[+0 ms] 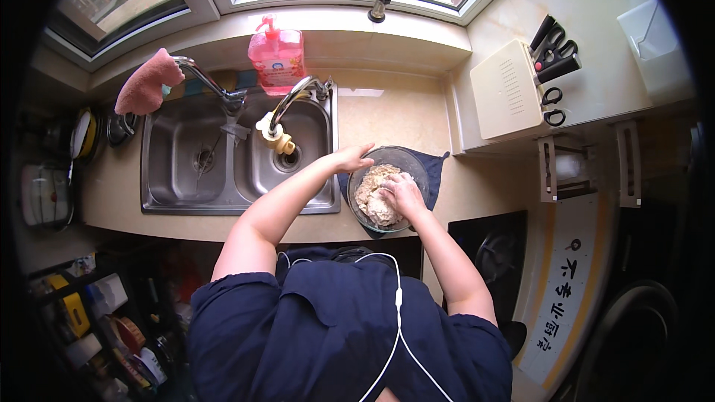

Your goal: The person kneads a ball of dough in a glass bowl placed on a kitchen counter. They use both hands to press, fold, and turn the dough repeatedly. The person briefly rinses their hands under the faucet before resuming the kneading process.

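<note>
A clear glass bowl [410, 159] stands on a dark blue cloth [437, 172] on the counter, right of the sink. Shaggy, pale dough [373, 192] lies inside it. My left hand [356, 158] rests at the bowl's upper left rim, with its thumb towards the inside. Inside the bowl, my right hand [401, 194] presses into the right part of the dough; its fingers are curled and coated with flour or dough. The fingertips are partly hidden in the dough.
A double steel sink [230, 201] with two taps lies to the left. Behind it stands a pink soap bottle [277, 61]. A knife block [505, 89] with knives and scissors is at the upper right. A black hob [494, 251] lies beyond my right forearm.
</note>
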Demonstrator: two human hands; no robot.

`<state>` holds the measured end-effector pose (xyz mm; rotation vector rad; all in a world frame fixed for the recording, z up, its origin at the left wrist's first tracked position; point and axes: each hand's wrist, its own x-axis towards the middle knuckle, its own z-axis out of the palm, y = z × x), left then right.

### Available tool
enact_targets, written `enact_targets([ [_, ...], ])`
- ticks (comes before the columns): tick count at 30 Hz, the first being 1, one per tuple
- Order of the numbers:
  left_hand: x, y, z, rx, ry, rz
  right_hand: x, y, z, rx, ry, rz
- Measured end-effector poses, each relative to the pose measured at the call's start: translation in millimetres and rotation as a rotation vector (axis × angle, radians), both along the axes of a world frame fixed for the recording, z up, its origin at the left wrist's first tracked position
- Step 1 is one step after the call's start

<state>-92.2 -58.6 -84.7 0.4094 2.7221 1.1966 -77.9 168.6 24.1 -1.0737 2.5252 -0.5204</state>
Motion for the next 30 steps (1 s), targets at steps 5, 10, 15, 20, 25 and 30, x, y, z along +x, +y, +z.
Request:
enact_targets([
  [5,76,-2,62,0.555,-0.605,0.358,6,47,-5,0.057,-0.109,0.193],
  [10,126,30,77,0.906,-0.942,0.328,10,20,16,0.369,0.029,0.297],
  [15,121,45,73,0.944,-0.9,0.409,-8,15,-6,0.416,0.007,0.414],
  [20,118,42,78,0.943,-0.884,0.4,-22,23,-12,0.212,-0.023,0.327],
  [25,123,40,79,0.883,-0.858,0.352,-48,11,18,0.202,-0.349,-0.085],
  [30,119,34,67,0.879,-0.925,0.378,-57,4,-10,-0.007,-0.3,-0.228],
])
